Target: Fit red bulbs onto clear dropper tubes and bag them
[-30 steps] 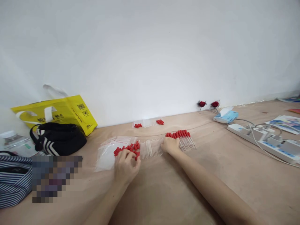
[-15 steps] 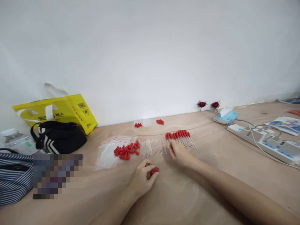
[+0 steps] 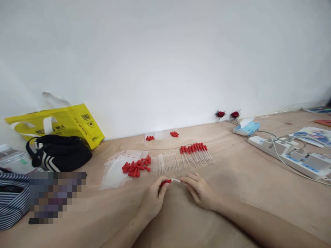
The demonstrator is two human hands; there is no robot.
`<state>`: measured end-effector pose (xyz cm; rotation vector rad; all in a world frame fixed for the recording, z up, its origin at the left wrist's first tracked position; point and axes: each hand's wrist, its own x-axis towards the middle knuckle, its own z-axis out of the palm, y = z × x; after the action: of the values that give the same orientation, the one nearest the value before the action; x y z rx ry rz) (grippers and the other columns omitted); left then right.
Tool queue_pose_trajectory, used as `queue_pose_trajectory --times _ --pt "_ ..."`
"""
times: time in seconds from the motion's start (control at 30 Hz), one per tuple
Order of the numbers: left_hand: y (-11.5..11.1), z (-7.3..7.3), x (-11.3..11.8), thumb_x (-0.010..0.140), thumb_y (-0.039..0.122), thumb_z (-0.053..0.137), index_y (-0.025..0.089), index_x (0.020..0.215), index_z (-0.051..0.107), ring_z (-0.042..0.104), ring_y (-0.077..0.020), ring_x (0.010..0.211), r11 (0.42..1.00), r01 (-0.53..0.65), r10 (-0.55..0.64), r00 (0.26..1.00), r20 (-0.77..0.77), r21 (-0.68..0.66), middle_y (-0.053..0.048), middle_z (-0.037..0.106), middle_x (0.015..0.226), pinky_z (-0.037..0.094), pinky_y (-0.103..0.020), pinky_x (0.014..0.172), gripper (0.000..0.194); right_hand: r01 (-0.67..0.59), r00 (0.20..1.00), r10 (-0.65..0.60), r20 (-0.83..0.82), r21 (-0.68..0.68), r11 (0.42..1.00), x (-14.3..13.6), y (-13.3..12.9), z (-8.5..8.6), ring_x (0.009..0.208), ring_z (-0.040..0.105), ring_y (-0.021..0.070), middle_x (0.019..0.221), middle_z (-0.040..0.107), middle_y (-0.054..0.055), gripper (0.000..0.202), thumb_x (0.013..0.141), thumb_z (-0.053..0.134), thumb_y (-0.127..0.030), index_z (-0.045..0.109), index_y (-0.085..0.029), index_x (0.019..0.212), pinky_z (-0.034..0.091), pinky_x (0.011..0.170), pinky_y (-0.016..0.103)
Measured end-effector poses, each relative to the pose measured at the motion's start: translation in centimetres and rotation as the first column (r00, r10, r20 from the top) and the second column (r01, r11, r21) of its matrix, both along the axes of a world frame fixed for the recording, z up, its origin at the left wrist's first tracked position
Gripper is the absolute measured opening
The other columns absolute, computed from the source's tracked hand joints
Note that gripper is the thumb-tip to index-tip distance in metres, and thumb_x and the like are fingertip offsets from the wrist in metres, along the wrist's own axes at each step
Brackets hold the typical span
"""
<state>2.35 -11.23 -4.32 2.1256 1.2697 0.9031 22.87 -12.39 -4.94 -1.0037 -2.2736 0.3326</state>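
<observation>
Pinched in my left hand (image 3: 154, 194) is a red rubber bulb (image 3: 165, 183), partly covered by the fingers. My right hand (image 3: 198, 189) is closed on a thin glass dropper tube (image 3: 176, 180), whose end points left at the bulb's mouth; whether they touch I cannot tell. Beyond my hands lies a row of bare glass tubes (image 3: 165, 162). To its left is a heap of loose red bulbs (image 3: 136, 167) by clear zip bags (image 3: 113, 172). To the right, several droppers with red bulbs fitted (image 3: 198, 153) lie side by side.
Near the wall lies another clear bag with small red bulbs (image 3: 174, 134). A yellow bag (image 3: 64, 120), a black pouch (image 3: 62, 151) and a striped bag (image 3: 12, 203) stand at left. A power strip (image 3: 287, 156) with cables and a blue tissue pack (image 3: 247, 128) lie at right.
My right hand has come back from the fitted droppers toward my left hand, now with a glass tube in it. The left hand has tightened round the red bulb. The view shifted slightly.
</observation>
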Motion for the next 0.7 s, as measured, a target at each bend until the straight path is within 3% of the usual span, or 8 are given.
queue_pose_trajectory --times 0.13,0.33,0.5,0.7 --pt "-0.01 0.09 0.19 0.083 0.028 0.041 0.02 0.094 0.059 0.061 -0.0163 0.069 1.0 0.006 -0.005 0.999 0.049 -0.014 -0.001 0.066 0.076 0.047 -0.025 0.065 0.023 0.012 1.0 -0.012 0.021 0.006 1.0 -0.22 -0.16 0.0 0.074 0.052 0.0159 0.085 0.059 0.006 0.03 0.085 0.034 -0.014 0.051 -0.019 0.109 0.034 0.069 0.03" --pt "-0.19 0.0 0.46 0.081 0.032 0.044 0.018 0.079 0.061 0.053 -0.0128 0.053 0.999 0.005 -0.002 0.997 0.082 -0.04 0.001 0.06 0.06 0.043 -0.021 0.05 0.023 0.015 1.0 -0.015 -0.009 -0.021 1.0 -0.74 -0.81 0.05 0.068 0.052 0.0139 0.074 0.06 0.004 0.025 0.085 0.037 -0.019 0.057 -0.018 0.1 0.031 0.068 0.028" --pt "-0.5 0.21 0.19 0.081 0.027 0.043 0.018 0.076 0.06 0.054 -0.0136 0.06 0.998 0.056 -0.056 0.998 -0.025 0.022 0.0 0.061 0.067 0.041 -0.022 0.056 0.02 -0.013 0.997 0.014 0.075 -0.019 1.0 -0.36 -0.78 0.48 0.064 0.049 0.0122 0.071 0.059 0.001 0.025 0.084 0.039 -0.018 0.059 -0.022 0.099 0.026 0.068 0.029" --pt "-0.87 0.51 0.31 0.083 0.026 0.039 0.019 0.075 0.058 0.053 -0.0139 0.061 0.986 0.151 -0.138 0.979 -0.15 0.074 0.0 0.057 0.066 0.04 -0.024 0.059 0.021 0.003 0.99 -0.015 0.141 0.087 0.996 -0.16 -0.29 0.47 0.061 0.046 0.0116 0.068 0.057 0.001 0.024 0.084 0.036 -0.017 0.06 -0.021 0.086 0.023 0.066 0.029"
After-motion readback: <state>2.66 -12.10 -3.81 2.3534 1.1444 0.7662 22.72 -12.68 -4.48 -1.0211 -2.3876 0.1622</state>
